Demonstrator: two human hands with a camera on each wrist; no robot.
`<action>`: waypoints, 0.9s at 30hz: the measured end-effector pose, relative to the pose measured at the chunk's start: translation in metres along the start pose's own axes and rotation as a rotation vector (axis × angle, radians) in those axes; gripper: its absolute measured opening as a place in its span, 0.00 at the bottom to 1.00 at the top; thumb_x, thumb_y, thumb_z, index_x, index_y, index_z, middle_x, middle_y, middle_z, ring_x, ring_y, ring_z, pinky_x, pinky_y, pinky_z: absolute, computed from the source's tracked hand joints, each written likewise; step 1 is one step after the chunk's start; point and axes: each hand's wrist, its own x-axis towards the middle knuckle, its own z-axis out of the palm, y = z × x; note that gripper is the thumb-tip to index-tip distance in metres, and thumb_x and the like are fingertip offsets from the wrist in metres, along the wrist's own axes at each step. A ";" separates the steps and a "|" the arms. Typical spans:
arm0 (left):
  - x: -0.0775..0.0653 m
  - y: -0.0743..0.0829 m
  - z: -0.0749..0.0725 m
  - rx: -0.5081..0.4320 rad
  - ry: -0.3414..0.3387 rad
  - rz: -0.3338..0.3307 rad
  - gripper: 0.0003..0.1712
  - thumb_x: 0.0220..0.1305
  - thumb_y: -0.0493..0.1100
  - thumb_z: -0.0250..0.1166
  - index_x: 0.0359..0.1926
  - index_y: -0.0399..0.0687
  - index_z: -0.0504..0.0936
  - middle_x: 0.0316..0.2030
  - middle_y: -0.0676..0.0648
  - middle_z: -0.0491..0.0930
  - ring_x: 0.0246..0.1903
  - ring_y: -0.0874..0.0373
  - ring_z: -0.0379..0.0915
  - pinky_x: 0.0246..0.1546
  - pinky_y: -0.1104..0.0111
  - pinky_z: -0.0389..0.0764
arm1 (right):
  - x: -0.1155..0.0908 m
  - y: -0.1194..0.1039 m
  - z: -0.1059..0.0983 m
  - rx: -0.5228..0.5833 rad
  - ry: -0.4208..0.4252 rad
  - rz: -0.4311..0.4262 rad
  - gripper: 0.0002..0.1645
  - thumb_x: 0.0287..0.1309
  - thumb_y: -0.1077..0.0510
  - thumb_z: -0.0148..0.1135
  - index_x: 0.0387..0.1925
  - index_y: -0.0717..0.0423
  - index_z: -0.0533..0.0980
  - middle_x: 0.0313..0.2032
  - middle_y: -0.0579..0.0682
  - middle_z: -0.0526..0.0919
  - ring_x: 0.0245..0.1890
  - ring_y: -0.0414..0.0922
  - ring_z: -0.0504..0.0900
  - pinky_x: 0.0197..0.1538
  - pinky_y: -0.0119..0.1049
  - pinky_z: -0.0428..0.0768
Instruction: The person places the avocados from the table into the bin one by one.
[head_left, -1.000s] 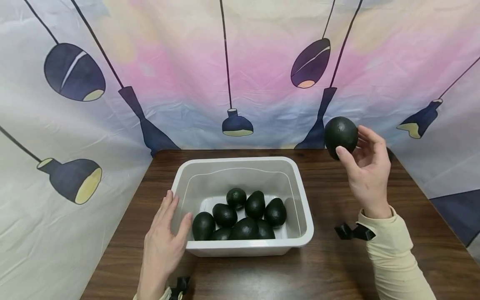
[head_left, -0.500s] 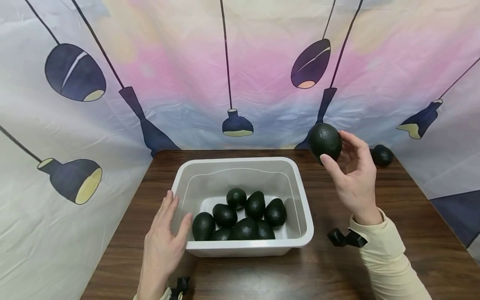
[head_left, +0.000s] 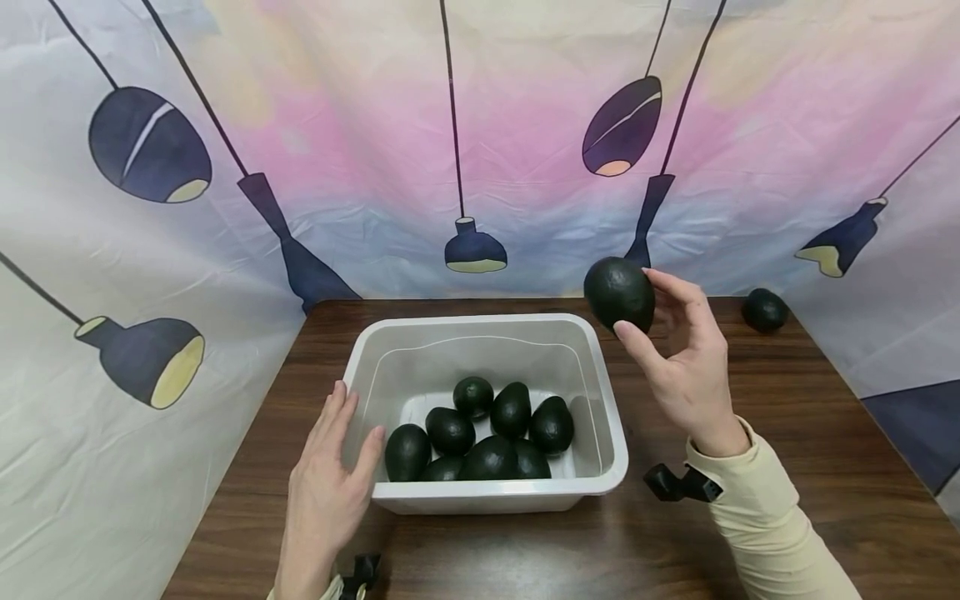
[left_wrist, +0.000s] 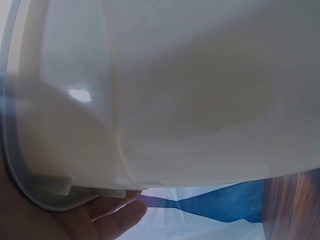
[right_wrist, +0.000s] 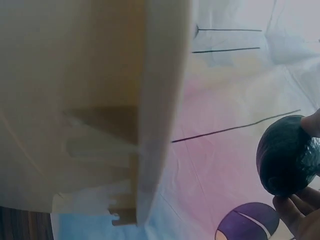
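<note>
An avocado [head_left: 618, 292], dark green and rounded, is pinched between the thumb and fingers of my right hand [head_left: 688, 358]. It is held up beyond the back right corner of a white plastic tub [head_left: 495, 492]. In the right wrist view the same avocado [right_wrist: 285, 155] shows beside the tub's rim [right_wrist: 167, 100]. My left hand [head_left: 326, 483] rests at the tub's left front corner, fingers straight along the rim. Several avocados [head_left: 512, 408] lie inside, grouped toward the front. From the left wrist, fingers [left_wrist: 120, 220] show under the tub's rim.
One more avocado [head_left: 765, 311] lies at the far right corner of the dark wooden table [head_left: 675, 550]. Behind the table hangs a cloth backdrop [head_left: 360, 150] printed with lamps. A black wrist camera [head_left: 682, 483] sits on the right forearm.
My right hand has moved left and slightly down with the avocado, toward the tub. The avocado at the table's far corner has come into full view. My left hand stays put.
</note>
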 end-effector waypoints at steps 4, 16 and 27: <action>0.000 0.000 0.000 0.000 0.001 0.000 0.33 0.68 0.53 0.60 0.68 0.41 0.69 0.72 0.49 0.58 0.71 0.46 0.53 0.61 0.41 0.62 | -0.001 -0.002 0.005 -0.012 -0.026 0.001 0.35 0.49 0.77 0.66 0.61 0.74 0.66 0.54 0.65 0.73 0.51 0.46 0.76 0.53 0.31 0.74; 0.000 0.001 0.001 -0.009 0.013 0.003 0.32 0.68 0.52 0.61 0.67 0.40 0.69 0.72 0.50 0.58 0.71 0.47 0.54 0.61 0.42 0.62 | -0.006 -0.004 0.021 0.032 -0.142 -0.003 0.41 0.42 0.83 0.65 0.61 0.75 0.63 0.55 0.68 0.72 0.49 0.47 0.76 0.53 0.32 0.74; 0.000 0.001 0.001 0.004 0.013 0.002 0.32 0.68 0.52 0.61 0.67 0.41 0.70 0.72 0.49 0.59 0.71 0.47 0.54 0.61 0.42 0.62 | -0.005 -0.003 0.019 0.015 -0.174 -0.073 0.24 0.46 0.82 0.62 0.50 0.77 0.73 0.53 0.70 0.73 0.55 0.57 0.74 0.59 0.38 0.73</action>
